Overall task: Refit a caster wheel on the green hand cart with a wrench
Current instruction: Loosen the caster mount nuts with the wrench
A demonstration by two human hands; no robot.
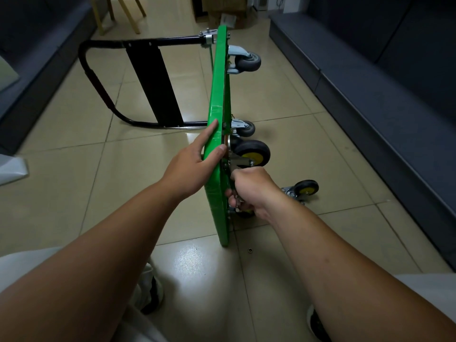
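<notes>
The green hand cart (219, 95) stands on its long edge on the tiled floor, wheels facing right, black handle (103, 95) lying out to the left. My left hand (195, 159) grips the deck's upper edge, thumb on the wheel side. My right hand (249, 191) is closed around a metal wrench (237, 202) held against the underside, just below a black caster with a yellow hub (253, 154). The wrench head is hidden behind my fingers. Two grey casters (248, 61) (245, 128) sit further along the deck.
A loose yellow-hub caster (302, 190) lies on the floor to the right of my right hand. A small nut (250, 250) lies near the cart's near corner. Dark sofas line both sides. Wooden chair legs (128, 13) and a cardboard box (229, 19) stand at the back.
</notes>
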